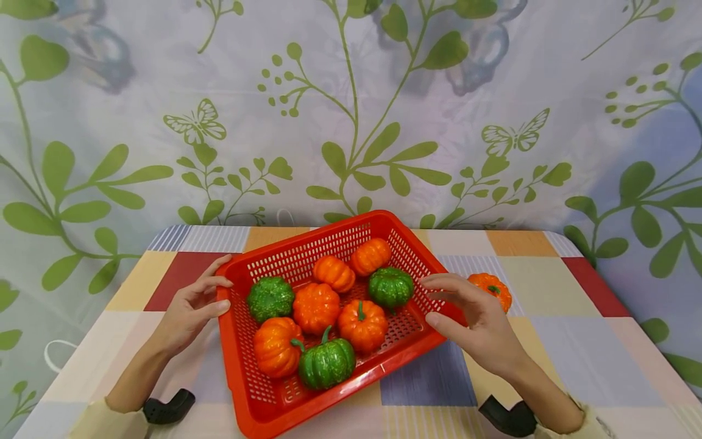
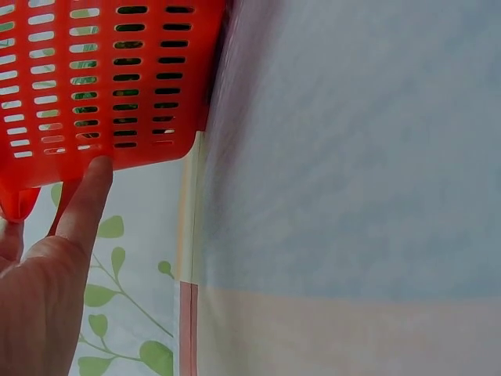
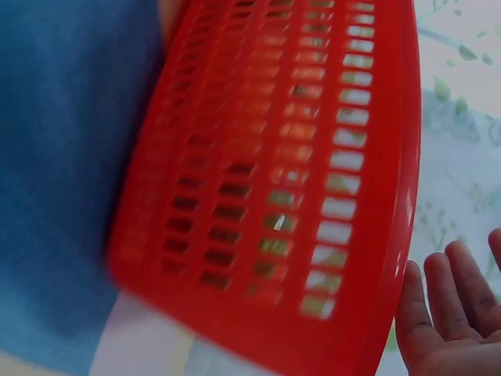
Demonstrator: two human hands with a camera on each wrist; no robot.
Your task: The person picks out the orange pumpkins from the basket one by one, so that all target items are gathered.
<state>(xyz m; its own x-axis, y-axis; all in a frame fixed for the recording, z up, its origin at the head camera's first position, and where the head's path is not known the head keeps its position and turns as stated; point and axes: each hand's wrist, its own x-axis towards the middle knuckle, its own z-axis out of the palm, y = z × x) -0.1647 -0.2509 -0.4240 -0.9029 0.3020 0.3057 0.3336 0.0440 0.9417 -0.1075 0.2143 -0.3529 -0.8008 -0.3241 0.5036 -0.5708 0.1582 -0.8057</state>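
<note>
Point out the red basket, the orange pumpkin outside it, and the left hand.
Red basket (image 1: 378, 371): head view, on its near rim.
Orange pumpkin (image 1: 495, 286) outside it: head view, on the top, by the stem.
Left hand (image 1: 185, 312): head view, between wrist and fingers.

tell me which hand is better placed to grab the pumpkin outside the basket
Right, probably: the right hand is near the loose orange pumpkin, on the same side of the red basket; the left hand is at the opposite end.

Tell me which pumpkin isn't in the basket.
The orange pumpkin on the tablecloth, right of the red basket and partly hidden behind the right hand; the other eight pumpkins, five orange and three green, all lie inside.
</note>
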